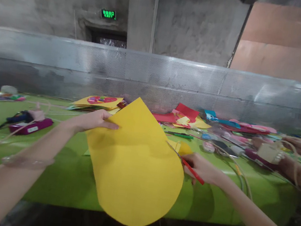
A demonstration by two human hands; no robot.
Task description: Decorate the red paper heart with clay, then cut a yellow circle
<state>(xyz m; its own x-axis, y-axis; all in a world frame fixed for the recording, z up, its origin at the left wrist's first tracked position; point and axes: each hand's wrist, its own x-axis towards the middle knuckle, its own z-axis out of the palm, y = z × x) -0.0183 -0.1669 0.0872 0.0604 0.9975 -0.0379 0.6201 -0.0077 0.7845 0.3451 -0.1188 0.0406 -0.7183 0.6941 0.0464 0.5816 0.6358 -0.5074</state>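
A large yellow sheet [136, 167], pointed at the top and rounded at the bottom, hangs over the front of the green table. My left hand [101, 120] pinches its upper left edge, thumb on the near face and fingers hidden behind. My right hand [197, 166] is closed round red-handled scissors [192, 170]. Their blades lie at the sheet's right edge, partly out of sight. Just behind the blades are small yellow scraps [175, 145].
Stacked yellow cards [95, 101] lie at the back left, red and yellow pieces [186, 114] at the back right. Purple power strips [31, 126] with cables flank me on the green table [62, 175]. Another person's hands [290, 164] work at the far right. A perforated metal panel [156, 76] stands behind.
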